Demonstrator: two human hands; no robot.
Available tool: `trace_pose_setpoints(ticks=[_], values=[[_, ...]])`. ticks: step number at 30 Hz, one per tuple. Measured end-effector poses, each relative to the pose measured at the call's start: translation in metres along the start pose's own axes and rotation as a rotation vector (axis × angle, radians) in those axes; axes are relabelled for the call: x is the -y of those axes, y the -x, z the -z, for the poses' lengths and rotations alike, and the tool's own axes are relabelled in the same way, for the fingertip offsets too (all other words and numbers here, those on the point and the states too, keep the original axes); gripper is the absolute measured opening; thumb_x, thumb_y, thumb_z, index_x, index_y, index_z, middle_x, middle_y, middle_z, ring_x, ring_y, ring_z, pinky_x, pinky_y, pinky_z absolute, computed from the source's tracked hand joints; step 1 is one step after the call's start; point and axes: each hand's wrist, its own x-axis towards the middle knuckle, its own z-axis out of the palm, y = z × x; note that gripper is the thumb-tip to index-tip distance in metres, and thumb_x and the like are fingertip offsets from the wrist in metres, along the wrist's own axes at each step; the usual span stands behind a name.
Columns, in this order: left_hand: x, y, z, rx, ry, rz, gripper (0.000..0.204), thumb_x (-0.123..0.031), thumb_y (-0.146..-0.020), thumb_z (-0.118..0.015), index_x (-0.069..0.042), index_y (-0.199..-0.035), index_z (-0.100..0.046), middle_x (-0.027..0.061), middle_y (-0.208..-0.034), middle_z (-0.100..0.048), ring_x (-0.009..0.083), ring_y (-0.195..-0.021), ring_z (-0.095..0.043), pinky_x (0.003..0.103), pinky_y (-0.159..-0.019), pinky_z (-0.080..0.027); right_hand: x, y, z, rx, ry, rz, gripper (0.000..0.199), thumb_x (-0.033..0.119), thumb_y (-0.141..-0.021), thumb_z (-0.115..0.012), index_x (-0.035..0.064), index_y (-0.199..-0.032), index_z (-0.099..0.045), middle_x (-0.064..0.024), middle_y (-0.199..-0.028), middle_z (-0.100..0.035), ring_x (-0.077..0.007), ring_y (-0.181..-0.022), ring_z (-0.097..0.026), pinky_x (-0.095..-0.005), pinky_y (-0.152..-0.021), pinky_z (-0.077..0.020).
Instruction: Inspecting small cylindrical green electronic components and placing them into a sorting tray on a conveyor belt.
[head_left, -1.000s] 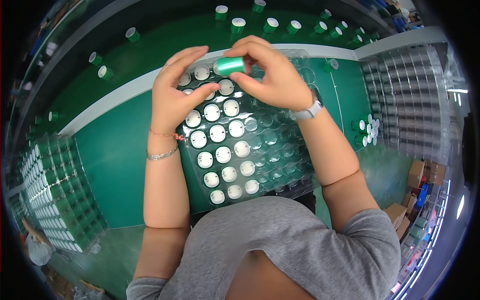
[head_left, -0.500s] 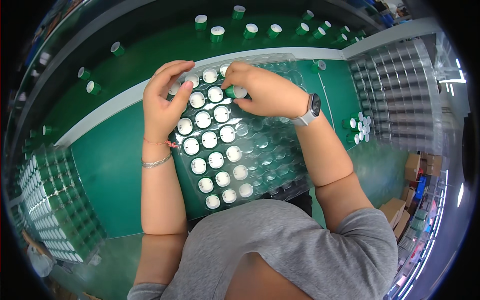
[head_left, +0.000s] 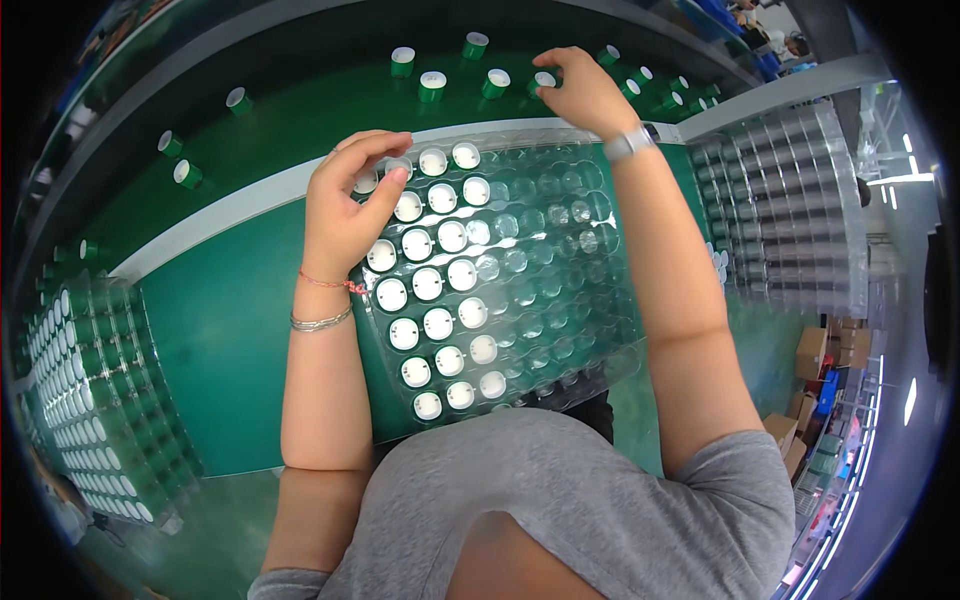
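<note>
A clear plastic tray [head_left: 560, 300] with round pockets lies in front of me; its left columns hold several short green cylinders with white tops [head_left: 427, 284]. My left hand [head_left: 350, 200] is at the tray's far left corner, thumb spread from its bent fingers, nothing visibly held. It partly covers the pieces there. Beyond the tray, my right hand [head_left: 580, 92] reaches over the dark green strip. Its thumb and index finger are apart on either side of a green cylinder with a white top [head_left: 540, 84]; whether they touch it is unclear.
More green cylinders [head_left: 432, 88] stand scattered along the dark green strip [head_left: 330, 95] behind a pale rail [head_left: 230, 215]. Stacked filled trays [head_left: 100, 400] stand at left, clear trays [head_left: 775, 200] at right. Cardboard boxes [head_left: 810, 355] sit at far right.
My right hand has let go of a cylinder, now seated in the tray's third column, and moved away to the strip. My left hand stays at the tray corner. The whole view has shifted slightly.
</note>
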Motion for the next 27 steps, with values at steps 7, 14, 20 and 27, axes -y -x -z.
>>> trace_pose_setpoints(ticks=[7,14,20,27], values=[[0.002,0.001,0.001,-0.022,0.001,0.011,0.027,-0.003,-0.083,-0.066,0.000,-0.109,-0.067,0.0108,-0.110,-0.066,0.0209,-0.101,-0.063,0.031,-0.091,-0.049,-0.040,-0.042,-0.043,0.329,-0.057,0.108,0.079,0.029,-0.073,-0.082,0.0138,-0.142,-0.047,-0.0200,-0.134,-0.051,-0.0362,-0.125,-0.051,-0.0404,-0.104,-0.0430],[0.002,0.001,0.002,0.002,-0.076,-0.004,0.026,-0.005,-0.083,-0.066,-0.002,-0.109,-0.068,0.0099,-0.109,-0.067,0.0206,-0.100,-0.063,0.030,-0.087,-0.049,0.002,-0.044,-0.064,0.315,0.049,0.100,0.046,0.020,-0.086,-0.072,0.0208,-0.129,-0.056,-0.0188,-0.125,-0.055,-0.0380,-0.114,-0.057,-0.0414,-0.096,-0.0472],[0.003,0.003,0.001,-0.044,-0.014,0.021,0.030,0.000,-0.081,-0.069,0.000,-0.111,-0.066,0.0103,-0.112,-0.066,0.0194,-0.101,-0.063,0.031,-0.092,-0.050,0.052,-0.017,-0.028,0.247,-0.286,0.192,0.040,0.012,-0.087,-0.071,0.0113,-0.124,-0.057,-0.0089,-0.104,-0.063,-0.0213,-0.093,-0.063,-0.0328,-0.080,-0.0524],[0.000,0.002,0.003,-0.030,0.162,0.116,0.051,-0.002,-0.069,-0.085,0.000,-0.115,-0.065,0.0092,-0.117,-0.062,0.0189,-0.105,-0.063,0.032,-0.096,-0.052,0.110,0.060,-0.006,0.501,-1.122,0.055,0.044,0.005,-0.087,-0.071,0.0029,-0.127,-0.054,-0.0038,-0.105,-0.061,-0.0104,-0.084,-0.061,-0.0244,-0.069,-0.0543]])
